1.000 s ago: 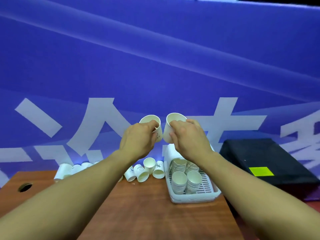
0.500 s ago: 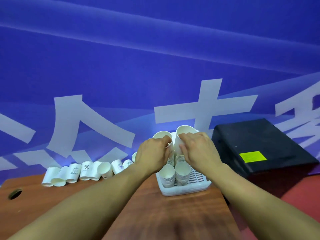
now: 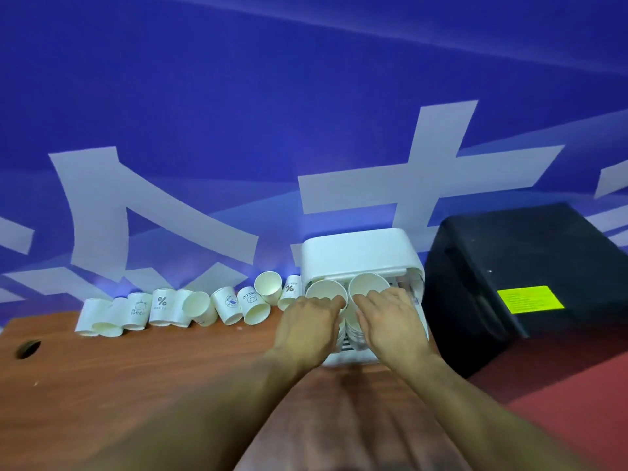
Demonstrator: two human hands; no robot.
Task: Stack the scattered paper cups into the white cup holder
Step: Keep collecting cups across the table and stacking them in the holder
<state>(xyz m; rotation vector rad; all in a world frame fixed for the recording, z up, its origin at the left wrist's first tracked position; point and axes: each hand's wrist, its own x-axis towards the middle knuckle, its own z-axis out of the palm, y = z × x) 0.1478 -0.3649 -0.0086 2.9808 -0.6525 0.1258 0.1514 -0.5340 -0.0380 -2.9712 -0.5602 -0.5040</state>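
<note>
Now the left hand (image 3: pixel 307 329) curls its fingers round the left cup (image 3: pixel 326 294). Just beside it, the right hand (image 3: pixel 390 322) holds the right cup (image 3: pixel 368 285) the same way. Both cups sit mouth up on stacks in the white cup holder (image 3: pixel 356 253), under the fingers. To do this well, push each cup straight down so it does not tip, then let go softly. Far left of the left hand, loose cups (image 3: pixel 170 309) lie in a row on the table (image 3: pixel 136 368). They are white and thin, and some have little drawings.
</note>
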